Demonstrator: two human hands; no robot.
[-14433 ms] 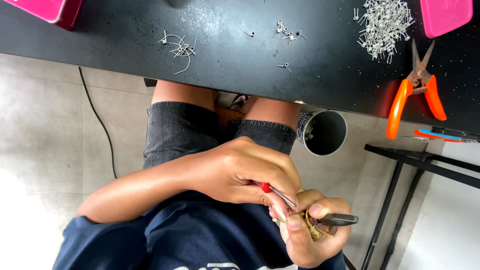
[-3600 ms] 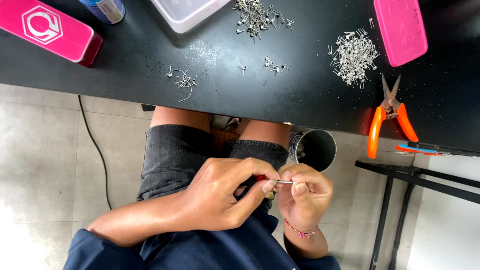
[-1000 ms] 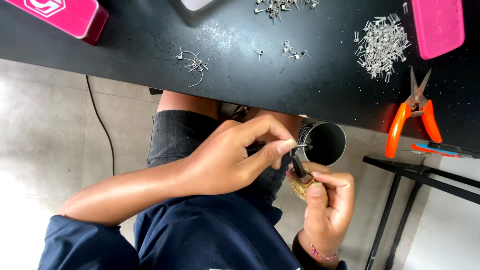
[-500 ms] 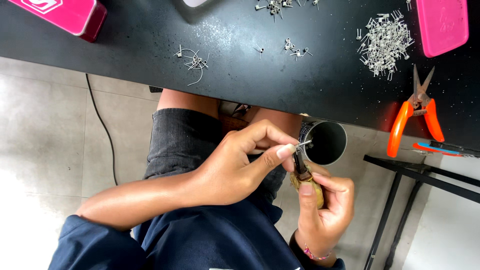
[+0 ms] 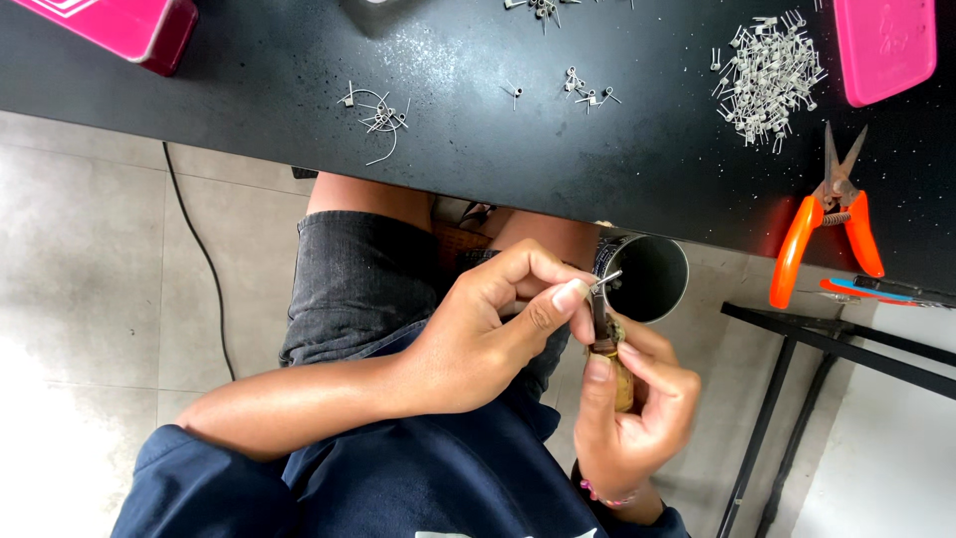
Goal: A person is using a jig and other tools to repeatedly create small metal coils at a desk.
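My left hand reaches across my lap and pinches a small bent metal wire piece between thumb and forefinger. Just below it, my right hand grips a small tool with a brown wooden handle. The tool's dark shaft points up to the wire piece. Both hands meet at the rim of a dark metal cup that sits by my knee under the table edge.
Along the top runs a black table. On it lie a heap of small metal wire pieces, loose bits, orange-handled snips and pink boxes. A black metal stand is at right, a cable on the floor.
My hands have risen from my lap to the cup's rim. The left hand, which earlier held a red-handled tool, now pinches the wire piece at the tool's tip.
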